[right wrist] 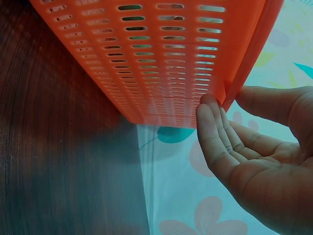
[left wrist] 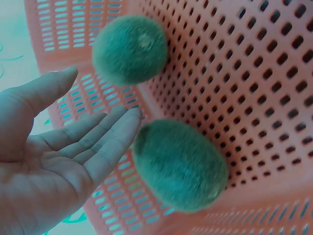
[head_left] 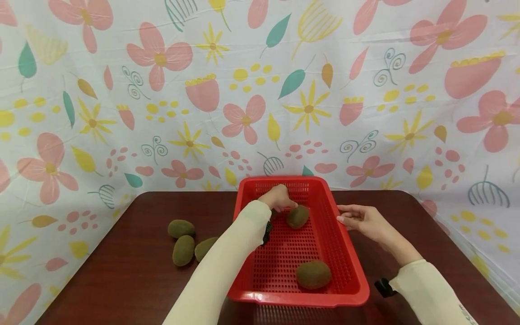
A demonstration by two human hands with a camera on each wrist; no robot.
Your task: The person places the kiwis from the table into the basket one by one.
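Note:
A red plastic basket (head_left: pixel 280 298) with slotted walls stands on the table. My left hand (head_left: pixel 279 197) is inside its far part, fingers extended loosely and holding nothing. In the left wrist view the fingertips are at the edge of one fuzzy brown kiwi (left wrist: pixel 181 164); whether they touch it I cannot tell. Another kiwi (left wrist: pixel 129 49) lies beyond the thumb. A further kiwi (head_left: pixel 313 274) rests in the basket's near right corner. At the right side, my right hand (head_left: pixel 363 221) pinches the basket's rim (right wrist: pixel 254 54) between thumb and fingers.
Left of the basket, several kiwis lie on the dark wooden table (head_left: pixel 134 271): one at the back (head_left: pixel 181 229), one in front (head_left: pixel 183 250), and one partly behind the left sleeve (head_left: pixel 205 247). A flower-patterned cloth (head_left: pixel 243 90) hangs behind the table.

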